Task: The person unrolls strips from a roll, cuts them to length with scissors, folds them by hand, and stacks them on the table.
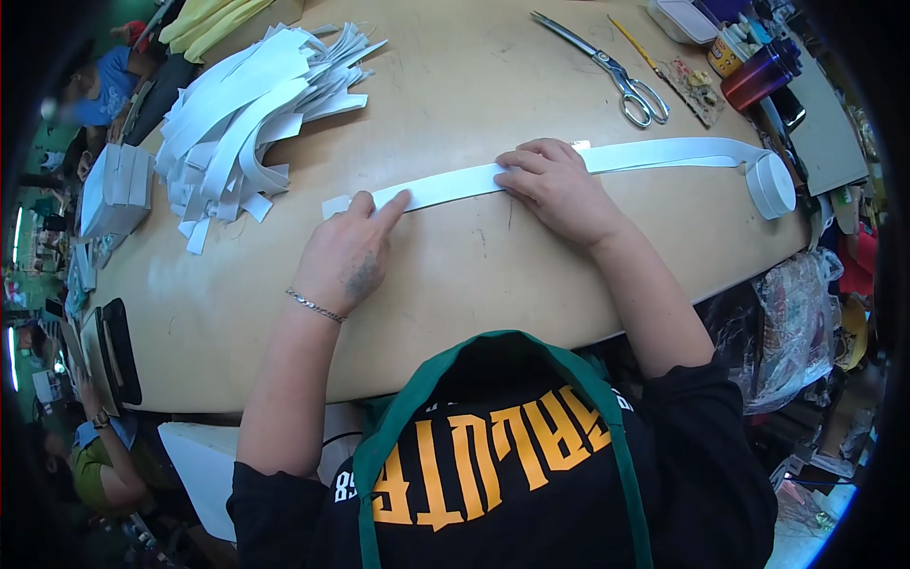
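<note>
A long flat white band [441, 189] lies across the table, running from a white roll [773, 187] at the right. My left hand [346, 251] is at the band's left end, thumb and forefinger pressed onto it and the other fingers curled. Farther along, my right hand [559, 190] grips the band near its middle, fingertips over its edge. Beyond my right hand the band shows two layers up to the roll. A short piece of the end pokes out left of my left fingers.
A heap of cut white strips [246, 123] lies at the back left, beside stacked white blocks [116, 190]. Scissors [611, 71], a thin yellow stick [635, 43] and a dark tumbler [761, 74] stand or lie at the back right. Other people sit at far left.
</note>
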